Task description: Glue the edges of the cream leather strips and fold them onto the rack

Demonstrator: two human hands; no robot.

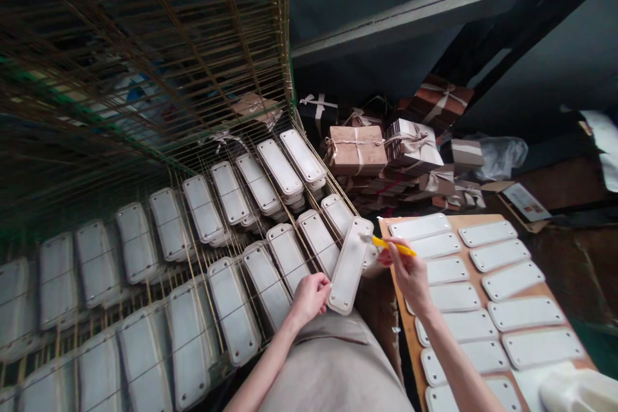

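Note:
My left hand (313, 296) is closed on the lower left edge of a white rounded rectangular plate (348, 270), which has small holes or studs near its ends. The plate is held tilted in front of my body. In my right hand (408, 273) is a yellow-handled brush (393, 246), its pale tip at the plate's upper right end. The tip is too blurred to tell whether it touches. Just behind the held plate, similar white plates (318, 241) lie on a wire rack (193, 244).
Rows of white plates fill the rack's shelf at left, with more wire shelving (217, 26) swung up behind. On my right, a brown board (463, 241) bears two columns of white plates (524, 312) and a white cloth (579, 389). Tied bundles (357, 148) are stacked behind.

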